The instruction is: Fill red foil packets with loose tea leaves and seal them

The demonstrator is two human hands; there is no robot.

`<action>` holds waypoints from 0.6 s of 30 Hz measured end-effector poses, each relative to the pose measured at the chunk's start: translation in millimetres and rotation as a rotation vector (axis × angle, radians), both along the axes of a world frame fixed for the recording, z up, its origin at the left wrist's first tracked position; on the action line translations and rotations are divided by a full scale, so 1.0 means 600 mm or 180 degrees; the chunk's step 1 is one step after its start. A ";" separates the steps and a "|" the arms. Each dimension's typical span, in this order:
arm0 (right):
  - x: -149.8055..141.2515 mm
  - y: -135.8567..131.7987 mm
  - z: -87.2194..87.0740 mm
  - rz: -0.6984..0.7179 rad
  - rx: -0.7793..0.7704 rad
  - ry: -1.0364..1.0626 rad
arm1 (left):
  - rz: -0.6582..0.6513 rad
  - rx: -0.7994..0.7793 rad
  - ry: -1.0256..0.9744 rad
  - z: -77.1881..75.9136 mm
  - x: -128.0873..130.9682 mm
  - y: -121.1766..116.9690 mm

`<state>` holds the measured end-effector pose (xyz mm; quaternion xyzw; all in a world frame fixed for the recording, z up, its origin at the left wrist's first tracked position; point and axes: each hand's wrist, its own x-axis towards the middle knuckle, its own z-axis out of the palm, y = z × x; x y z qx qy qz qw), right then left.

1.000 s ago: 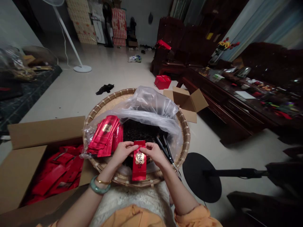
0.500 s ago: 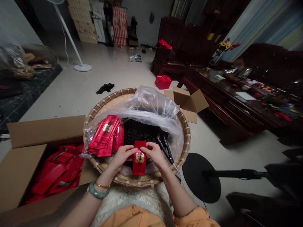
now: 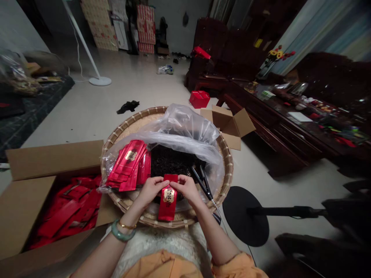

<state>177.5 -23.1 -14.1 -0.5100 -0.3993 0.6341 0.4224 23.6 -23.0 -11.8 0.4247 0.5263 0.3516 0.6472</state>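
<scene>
1. The only view comes from a camera worn on the person's head, and it looks forward and down.
2. It is very near the left hand (image 3: 150,190), the right hand (image 3: 187,188) and the round bamboo tray (image 3: 130,117).
3. The wide picture reaches up to the far wall (image 3: 179,27) of the room.

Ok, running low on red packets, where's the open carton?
The open cardboard carton sits at lower left of the head view, beside the round woven bamboo tray.

packets (image 3: 126,166) lie in the basket (image 3: 136,116) (carton (image 3: 52,158) to its left)
</scene>
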 end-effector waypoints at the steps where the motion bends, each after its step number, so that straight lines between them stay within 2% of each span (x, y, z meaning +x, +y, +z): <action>1: -0.001 0.000 0.000 0.0006 -0.0018 -0.0013 | -0.0027 0.0035 0.0025 -0.001 -0.001 0.001; 9: -0.002 0.004 -0.015 -0.0009 -0.0058 -0.0070 | -0.0153 0.0231 0.0131 0.000 -0.005 0.004; 13: -0.003 0.008 -0.017 -0.0122 -0.0005 -0.0106 | -0.0061 -0.0014 -0.0229 0.001 0.000 -0.001; 16: -0.002 0.012 -0.013 -0.0332 0.0205 -0.0248 | -0.0323 -0.0243 -0.0500 0.005 0.004 -0.012; 18: -0.001 0.014 -0.010 -0.0415 0.0306 -0.0324 | -0.0424 -0.0303 -0.0465 0.006 0.005 -0.019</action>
